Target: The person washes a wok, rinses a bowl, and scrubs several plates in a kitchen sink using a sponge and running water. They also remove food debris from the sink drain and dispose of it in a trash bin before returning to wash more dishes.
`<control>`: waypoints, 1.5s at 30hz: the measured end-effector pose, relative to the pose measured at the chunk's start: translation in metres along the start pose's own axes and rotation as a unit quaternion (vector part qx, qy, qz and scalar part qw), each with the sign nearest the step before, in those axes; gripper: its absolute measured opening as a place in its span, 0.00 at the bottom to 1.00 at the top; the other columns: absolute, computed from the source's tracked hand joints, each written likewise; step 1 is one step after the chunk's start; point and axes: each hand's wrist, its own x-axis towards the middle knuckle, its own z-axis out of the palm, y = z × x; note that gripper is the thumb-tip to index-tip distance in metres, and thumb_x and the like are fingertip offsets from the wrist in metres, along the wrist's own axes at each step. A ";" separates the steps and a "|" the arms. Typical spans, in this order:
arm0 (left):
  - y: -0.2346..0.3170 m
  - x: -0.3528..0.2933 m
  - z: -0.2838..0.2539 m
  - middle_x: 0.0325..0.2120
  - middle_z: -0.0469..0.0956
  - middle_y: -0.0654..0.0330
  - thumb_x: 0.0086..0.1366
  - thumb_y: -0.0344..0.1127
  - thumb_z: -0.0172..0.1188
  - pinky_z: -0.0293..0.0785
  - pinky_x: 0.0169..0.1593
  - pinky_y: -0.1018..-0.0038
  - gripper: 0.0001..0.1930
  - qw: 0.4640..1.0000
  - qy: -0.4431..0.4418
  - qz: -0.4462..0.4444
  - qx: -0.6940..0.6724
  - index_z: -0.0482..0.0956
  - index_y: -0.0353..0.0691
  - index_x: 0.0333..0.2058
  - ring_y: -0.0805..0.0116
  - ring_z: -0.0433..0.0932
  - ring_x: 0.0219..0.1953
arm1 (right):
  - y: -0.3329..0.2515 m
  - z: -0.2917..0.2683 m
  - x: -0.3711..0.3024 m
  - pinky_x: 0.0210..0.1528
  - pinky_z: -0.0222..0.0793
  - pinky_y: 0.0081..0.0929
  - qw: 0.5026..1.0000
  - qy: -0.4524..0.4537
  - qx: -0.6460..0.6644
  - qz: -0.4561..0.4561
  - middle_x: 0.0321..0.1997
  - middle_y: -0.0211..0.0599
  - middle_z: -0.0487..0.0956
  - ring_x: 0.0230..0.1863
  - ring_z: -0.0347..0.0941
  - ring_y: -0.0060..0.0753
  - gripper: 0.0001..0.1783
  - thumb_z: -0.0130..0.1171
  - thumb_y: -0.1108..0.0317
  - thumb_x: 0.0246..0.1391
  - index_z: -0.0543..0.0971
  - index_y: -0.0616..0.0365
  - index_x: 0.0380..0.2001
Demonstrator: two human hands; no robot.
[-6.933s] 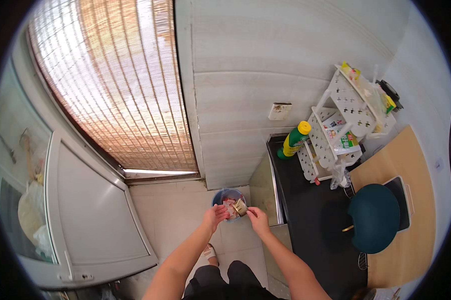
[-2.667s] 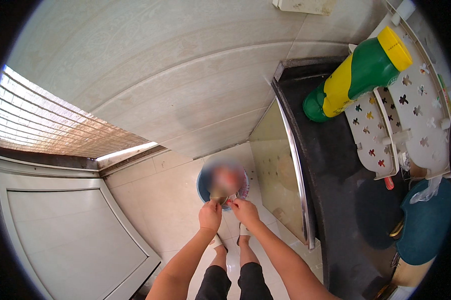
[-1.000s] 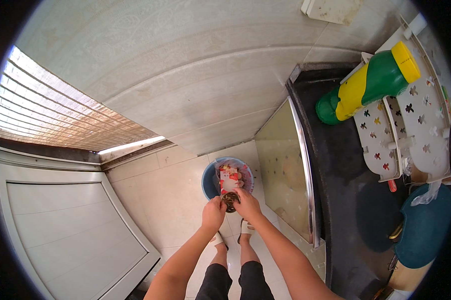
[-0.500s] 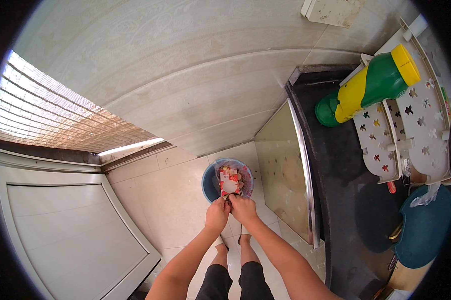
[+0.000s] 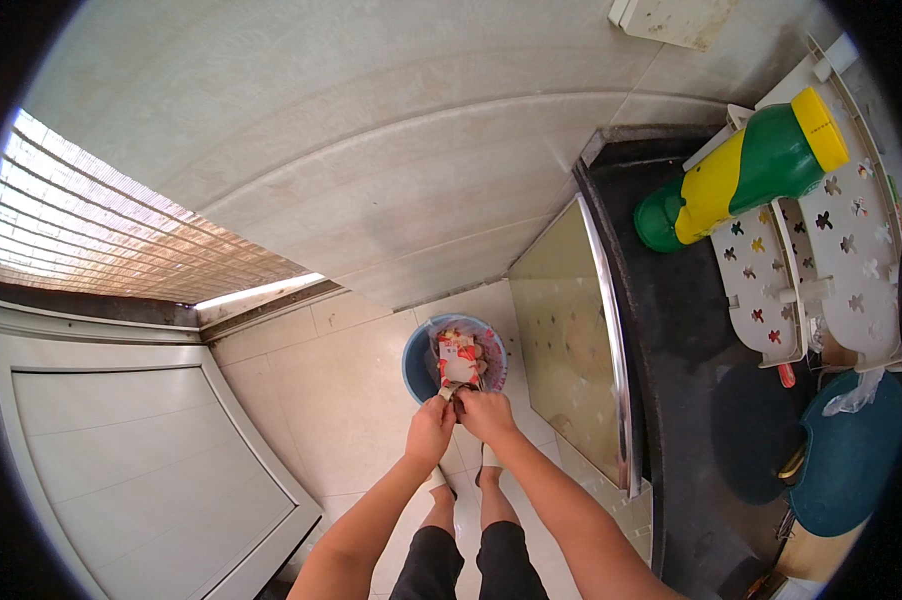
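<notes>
Small olive object (image 5: pixel 449 391): being held at the six-o'clock edge of the blue bucket (image 5: pixel 415 364); its shape is mostly being hidden by the hands.
Left hand (image 5: pixel 431 425): being pressed closed on the object from seven o'clock.
Right hand (image 5: pixel 487 414): being closed on it from four o'clock; exact finger placement is being concealed and cannot be told.
Grip: a slip is probably being risked, since something small is being pinched by crowded fingers.
Red-and-white box (image 5: pixel 458 364): being contained in the bucket, at twelve o'clock from the hands; a dropped object could be ending up lost beside it.
Plastic liner (image 5: pixel 496 366): being bunched along the bucket's three-o'clock side; if it is being snagged, contents could be getting pulled about.
Pale sandal (image 5: pixel 490 457): being worn at five o'clock; anything falling short of the rim could be landing nearby.
Green-and-yellow bottle (image 5: pixel 741 180): being supported by the black table (image 5: pixel 676 335) at two o'clock, well apart; little danger is being judged there.
</notes>
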 end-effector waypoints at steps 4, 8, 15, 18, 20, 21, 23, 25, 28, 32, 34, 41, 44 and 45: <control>-0.003 0.003 0.004 0.21 0.70 0.45 0.55 0.28 0.52 0.67 0.30 0.61 0.06 0.998 0.036 0.033 0.030 0.68 0.32 0.23 0.45 0.70 0.27 | 0.001 -0.009 0.004 0.24 0.69 0.39 0.999 -0.031 -0.002 0.025 0.19 0.39 0.76 0.22 0.74 0.42 0.06 0.56 0.63 0.40 0.74 0.52 0.22; -0.006 0.013 -0.001 0.22 0.70 0.46 0.55 0.27 0.52 0.67 0.29 0.61 0.05 0.997 0.056 0.012 0.055 0.68 0.33 0.23 0.46 0.70 0.27 | 0.000 -0.024 0.002 0.23 0.70 0.38 0.998 -0.039 0.023 0.035 0.19 0.41 0.76 0.24 0.75 0.43 0.08 0.56 0.63 0.41 0.72 0.54 0.23; 0.003 0.016 0.005 0.21 0.71 0.47 0.55 0.28 0.53 0.67 0.29 0.63 0.05 0.999 0.037 0.025 0.026 0.70 0.33 0.24 0.47 0.71 0.26 | -0.002 -0.013 0.004 0.21 0.68 0.38 0.997 0.061 0.013 0.055 0.16 0.39 0.76 0.18 0.73 0.43 0.08 0.56 0.63 0.41 0.72 0.51 0.27; 0.016 0.014 0.011 0.21 0.70 0.47 0.54 0.28 0.54 0.68 0.30 0.64 0.06 0.999 0.034 0.036 -0.002 0.69 0.32 0.23 0.47 0.71 0.26 | 0.003 0.002 0.006 0.21 0.69 0.39 0.993 0.053 -0.018 0.099 0.16 0.40 0.75 0.18 0.73 0.45 0.08 0.56 0.63 0.41 0.73 0.52 0.26; 0.013 0.014 0.014 0.21 0.70 0.47 0.54 0.28 0.54 0.67 0.29 0.64 0.06 0.998 0.042 0.037 0.001 0.69 0.32 0.23 0.47 0.70 0.26 | 0.004 0.003 0.006 0.21 0.69 0.39 0.992 0.056 -0.007 0.110 0.16 0.41 0.75 0.18 0.73 0.45 0.07 0.56 0.64 0.41 0.73 0.53 0.24; 0.011 0.014 0.015 0.21 0.70 0.47 0.54 0.28 0.54 0.67 0.29 0.63 0.06 0.998 0.046 0.036 0.003 0.69 0.32 0.23 0.47 0.70 0.25 | 0.004 0.002 0.007 0.21 0.69 0.39 0.992 0.058 -0.002 0.115 0.15 0.41 0.75 0.18 0.73 0.46 0.06 0.56 0.64 0.41 0.73 0.53 0.23; 0.009 0.014 0.015 0.20 0.70 0.47 0.54 0.28 0.54 0.67 0.28 0.63 0.06 0.997 0.059 0.033 0.022 0.69 0.32 0.22 0.47 0.70 0.25 | 0.004 -0.001 0.009 0.21 0.69 0.39 0.994 0.051 -0.013 0.098 0.15 0.42 0.75 0.18 0.73 0.46 0.06 0.56 0.64 0.41 0.73 0.53 0.21; 0.007 0.015 0.015 0.21 0.70 0.47 0.55 0.29 0.54 0.67 0.29 0.62 0.06 0.997 0.062 0.029 0.039 0.69 0.33 0.23 0.47 0.70 0.25 | 0.003 -0.007 0.008 0.21 0.69 0.39 0.995 0.032 -0.025 0.095 0.16 0.43 0.75 0.18 0.73 0.45 0.06 0.55 0.63 0.42 0.73 0.53 0.22; 0.003 0.019 0.012 0.22 0.71 0.48 0.55 0.30 0.53 0.67 0.29 0.61 0.05 0.997 0.057 0.021 0.055 0.70 0.35 0.24 0.49 0.70 0.26 | -0.001 -0.018 0.005 0.22 0.70 0.39 0.994 0.010 -0.033 0.102 0.16 0.43 0.75 0.19 0.74 0.44 0.10 0.53 0.62 0.44 0.74 0.55 0.29; 0.007 0.023 0.013 0.20 0.70 0.48 0.55 0.28 0.53 0.66 0.28 0.63 0.06 0.997 0.063 0.025 0.034 0.69 0.33 0.22 0.49 0.70 0.24 | -0.004 -0.021 0.003 0.20 0.70 0.39 0.994 0.020 -0.033 0.106 0.16 0.43 0.75 0.18 0.74 0.44 0.12 0.53 0.63 0.44 0.72 0.55 0.33; 0.011 0.023 0.014 0.19 0.69 0.48 0.54 0.27 0.54 0.66 0.27 0.64 0.06 0.996 0.073 0.035 0.022 0.68 0.33 0.21 0.49 0.69 0.23 | -0.005 -0.019 0.002 0.20 0.69 0.39 0.994 0.012 -0.032 0.105 0.15 0.42 0.75 0.18 0.74 0.45 0.12 0.53 0.63 0.44 0.71 0.56 0.33; 0.010 0.028 0.014 0.19 0.69 0.48 0.54 0.27 0.54 0.66 0.27 0.64 0.06 0.995 0.077 0.047 0.041 0.69 0.33 0.21 0.49 0.70 0.24 | 0.000 -0.019 -0.008 0.19 0.68 0.40 0.995 0.050 0.012 0.089 0.16 0.43 0.75 0.17 0.73 0.46 0.11 0.52 0.62 0.46 0.72 0.55 0.33; 0.012 0.028 0.017 0.19 0.69 0.48 0.54 0.28 0.54 0.66 0.27 0.63 0.06 0.995 0.072 0.054 0.036 0.69 0.33 0.21 0.49 0.70 0.24 | 0.002 -0.021 -0.004 0.20 0.68 0.41 0.989 0.087 0.033 0.119 0.17 0.44 0.75 0.18 0.73 0.47 0.10 0.52 0.62 0.46 0.71 0.55 0.30; 0.014 0.028 0.019 0.19 0.69 0.48 0.54 0.28 0.54 0.66 0.27 0.63 0.06 0.995 0.071 0.060 0.032 0.69 0.33 0.21 0.49 0.70 0.24 | 0.002 -0.021 -0.001 0.20 0.68 0.41 0.985 0.101 0.042 0.133 0.17 0.45 0.75 0.18 0.73 0.47 0.10 0.52 0.62 0.46 0.72 0.55 0.29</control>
